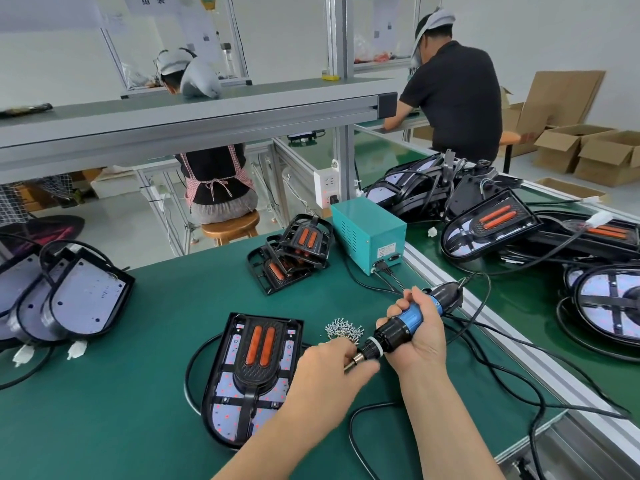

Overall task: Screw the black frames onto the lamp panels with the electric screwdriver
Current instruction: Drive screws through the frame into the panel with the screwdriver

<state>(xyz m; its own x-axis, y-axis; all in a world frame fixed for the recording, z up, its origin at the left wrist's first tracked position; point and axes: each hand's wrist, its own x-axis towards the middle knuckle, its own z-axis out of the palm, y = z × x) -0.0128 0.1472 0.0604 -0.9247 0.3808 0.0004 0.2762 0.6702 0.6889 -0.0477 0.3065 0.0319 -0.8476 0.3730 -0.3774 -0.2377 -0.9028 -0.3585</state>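
A lamp panel (228, 407) with a black frame (258, 355) and two orange strips lies on the green mat in front of me. My right hand (420, 337) grips the blue and black electric screwdriver (405, 323), tilted with its tip pointing left. My left hand (329, 372) is at the screwdriver's tip, fingers curled around the bit end; whether it pinches a screw is hidden. A small pile of screws (343, 330) lies just right of the panel.
Spare black frames (294, 258) are stacked behind the panel. Bare lamp panels (69, 296) sit at the left. A teal power box (369, 233) stands at the mat's right edge, its cables trailing past my arms. Finished lamps (491, 223) crowd the conveyor. Other workers sit beyond.
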